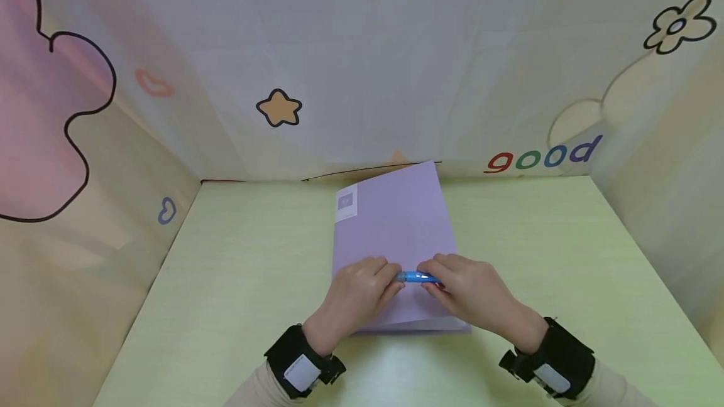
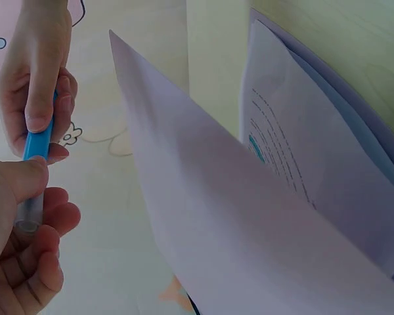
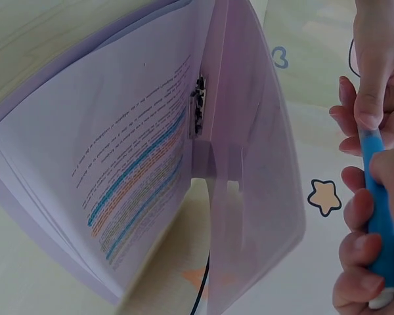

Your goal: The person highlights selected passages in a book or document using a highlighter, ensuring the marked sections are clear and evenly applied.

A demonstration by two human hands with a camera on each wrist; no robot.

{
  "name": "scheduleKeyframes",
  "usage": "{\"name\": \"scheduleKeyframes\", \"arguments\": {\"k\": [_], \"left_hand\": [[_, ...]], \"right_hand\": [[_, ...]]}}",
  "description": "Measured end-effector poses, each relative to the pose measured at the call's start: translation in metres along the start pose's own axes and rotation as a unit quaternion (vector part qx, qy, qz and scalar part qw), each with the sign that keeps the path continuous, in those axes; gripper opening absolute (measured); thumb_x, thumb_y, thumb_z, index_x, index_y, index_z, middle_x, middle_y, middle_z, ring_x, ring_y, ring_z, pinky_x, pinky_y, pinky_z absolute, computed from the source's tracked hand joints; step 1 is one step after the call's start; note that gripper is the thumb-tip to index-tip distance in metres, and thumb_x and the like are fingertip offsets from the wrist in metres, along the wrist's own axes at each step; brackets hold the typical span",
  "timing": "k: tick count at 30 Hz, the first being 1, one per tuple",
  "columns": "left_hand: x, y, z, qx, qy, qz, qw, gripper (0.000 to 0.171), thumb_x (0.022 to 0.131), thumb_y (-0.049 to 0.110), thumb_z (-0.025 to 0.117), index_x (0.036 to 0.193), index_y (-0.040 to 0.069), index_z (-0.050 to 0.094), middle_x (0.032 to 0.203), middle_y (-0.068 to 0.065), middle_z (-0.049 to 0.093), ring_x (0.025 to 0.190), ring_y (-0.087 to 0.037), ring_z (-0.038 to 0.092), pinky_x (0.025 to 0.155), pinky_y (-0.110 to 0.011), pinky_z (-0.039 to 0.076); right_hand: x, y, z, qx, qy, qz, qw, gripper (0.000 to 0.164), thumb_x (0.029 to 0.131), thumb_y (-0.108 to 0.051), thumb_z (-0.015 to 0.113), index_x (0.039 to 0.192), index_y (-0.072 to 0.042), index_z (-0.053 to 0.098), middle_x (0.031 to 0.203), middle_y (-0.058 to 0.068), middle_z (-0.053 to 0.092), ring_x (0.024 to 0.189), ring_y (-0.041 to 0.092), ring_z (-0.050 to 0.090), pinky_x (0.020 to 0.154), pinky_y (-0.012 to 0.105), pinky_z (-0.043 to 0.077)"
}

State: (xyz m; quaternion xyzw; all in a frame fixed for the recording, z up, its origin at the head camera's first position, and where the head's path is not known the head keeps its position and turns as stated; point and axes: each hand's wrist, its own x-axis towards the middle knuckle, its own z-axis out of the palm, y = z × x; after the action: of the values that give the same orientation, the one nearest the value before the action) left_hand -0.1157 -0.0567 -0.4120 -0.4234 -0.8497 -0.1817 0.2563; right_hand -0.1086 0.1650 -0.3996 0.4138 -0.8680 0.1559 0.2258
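Note:
Both hands hold a blue highlighter (image 1: pixel 417 277) level above a purple folder (image 1: pixel 396 225). My left hand (image 1: pixel 362 287) pinches its clear-tipped end, plain in the left wrist view, between thumb and fingers. Around the blue barrel (image 3: pixel 384 230) curl the fingers of my right hand (image 1: pixel 472 287); a white end shows below them in the right wrist view. The folder's cover stands partly lifted. Inside, printed sheets (image 3: pixel 134 144) carry lines marked in blue and orange, and a dark metal clip (image 3: pixel 197 108) sits by the spine.
The folder lies on a pale green table (image 1: pixel 254 256), its far edge near the back wall. Printed cloth walls (image 1: pixel 362 68) enclose the table at the back and both sides. A white label (image 1: pixel 346 203) is on the cover's upper left.

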Motion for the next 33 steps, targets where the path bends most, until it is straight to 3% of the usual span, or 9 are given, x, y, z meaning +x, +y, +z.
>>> {"name": "scheduleKeyframes", "arguments": {"k": [6,21,33], "left_hand": [[-0.0049,-0.0002,-0.0007,-0.008,0.006,0.014,0.9999,0.017,0.086,0.022,0.061,0.091,0.005,0.062,0.070,0.003,0.052,0.056,-0.003,0.038,0.048,-0.009,0.032],[-0.0045,-0.0015,0.0006,0.004,0.020,0.026,0.9995,0.014,0.085,0.019,0.061,0.087,0.005,0.060,0.069,0.003,0.050,0.056,-0.004,0.037,0.048,-0.009,0.031],[-0.0059,-0.0010,0.0024,-0.009,0.002,0.034,0.9994,0.014,0.088,0.020,0.057,0.089,0.007,0.060,0.073,0.003,0.054,0.061,-0.004,0.041,0.052,-0.010,0.037]], "right_hand": [[0.0015,-0.0024,0.0035,-0.015,0.000,-0.015,1.000,0.015,0.088,-0.026,0.056,0.096,-0.013,0.060,0.077,-0.006,0.056,0.061,0.004,0.046,0.047,0.014,0.040],[0.0069,-0.0075,0.0050,-0.020,0.020,-0.009,1.000,0.014,0.079,-0.019,0.065,0.092,-0.015,0.061,0.074,-0.008,0.055,0.059,0.002,0.042,0.043,0.010,0.031],[-0.0004,-0.0076,0.0082,-0.020,0.011,0.001,1.000,0.012,0.088,-0.025,0.052,0.092,-0.017,0.060,0.077,-0.009,0.055,0.059,0.002,0.041,0.043,0.012,0.032]]}}
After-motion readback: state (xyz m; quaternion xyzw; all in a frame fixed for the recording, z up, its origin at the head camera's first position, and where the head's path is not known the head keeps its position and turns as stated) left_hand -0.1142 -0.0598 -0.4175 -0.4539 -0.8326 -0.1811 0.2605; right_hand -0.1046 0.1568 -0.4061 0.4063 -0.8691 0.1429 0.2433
